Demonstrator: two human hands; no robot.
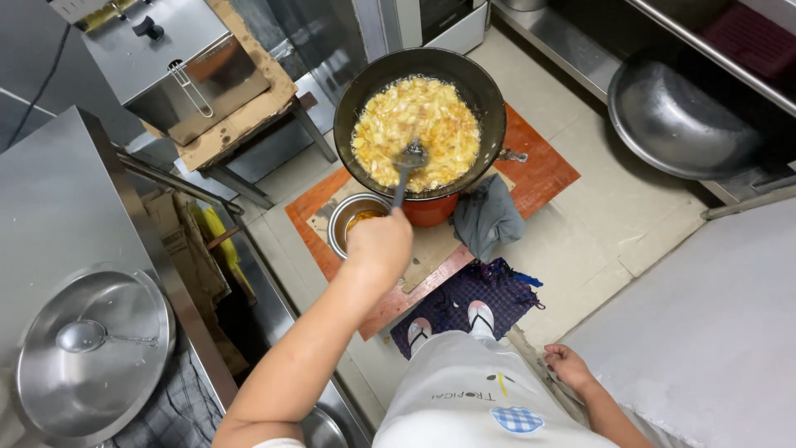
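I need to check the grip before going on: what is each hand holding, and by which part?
The left hand grips the upper end of the handle of a dark skimmer, its head in the frying wok. The right hand holds nothing.

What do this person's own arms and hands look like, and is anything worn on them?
Both arms are bare along all that shows, with no long sleeves. The left hand and the right hand wear no gloves, and no rings, watch or bracelets can be seen. A white edge, probably a short sleeve, shows at the top of the left arm. A light apron with a blue checked patch covers the front.
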